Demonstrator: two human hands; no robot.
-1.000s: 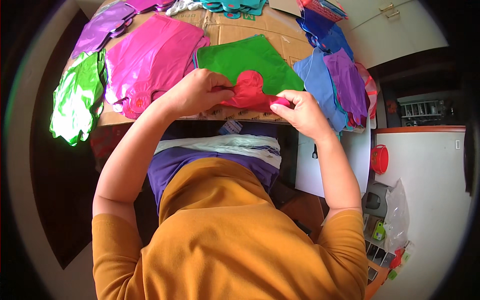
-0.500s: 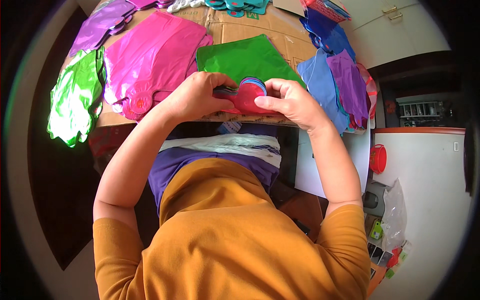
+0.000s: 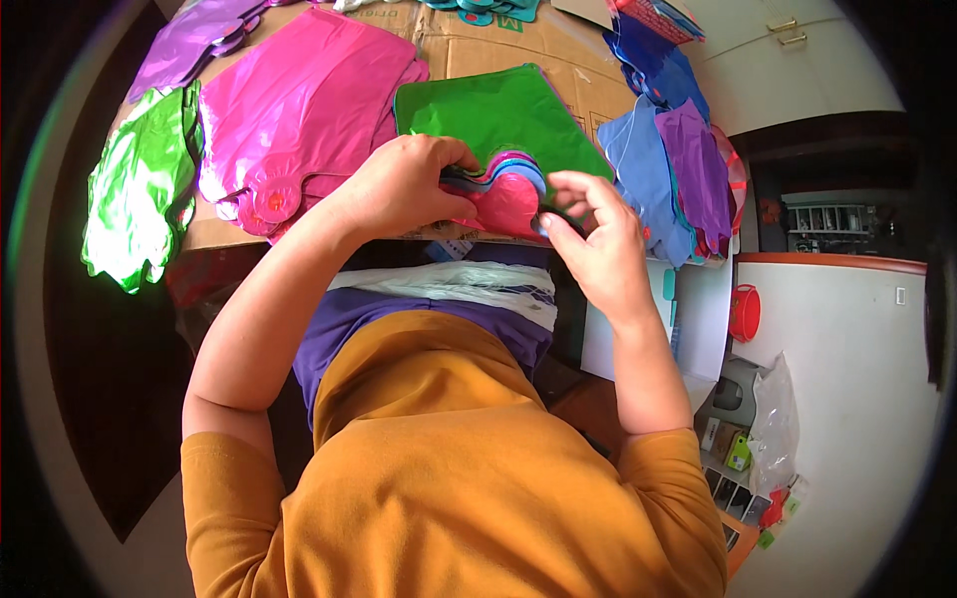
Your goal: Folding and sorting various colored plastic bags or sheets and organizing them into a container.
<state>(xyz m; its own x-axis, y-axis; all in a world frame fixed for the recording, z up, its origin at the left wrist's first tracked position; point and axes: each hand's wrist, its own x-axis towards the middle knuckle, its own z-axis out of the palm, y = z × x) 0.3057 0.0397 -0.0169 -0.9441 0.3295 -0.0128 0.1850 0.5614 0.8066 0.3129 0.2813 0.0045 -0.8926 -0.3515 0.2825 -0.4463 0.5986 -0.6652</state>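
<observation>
Right now your left hand (image 3: 404, 189) is pinching shut on a little stack of flat foil balloons (image 3: 503, 189), pink on top with blue and purple edges peeking out. The stack is sitting at the near edge of the cardboard sheet (image 3: 478, 45), just in front of you. Your right hand (image 3: 588, 234) is touching the stack's right side with its fingers curled but a bit apart. A green balloon (image 3: 498, 110) is lying right behind the stack. A big pink balloon (image 3: 299, 100) is lying to the left of it, and blue and purple balloons (image 3: 668, 169) are piling up by the right edge.
</observation>
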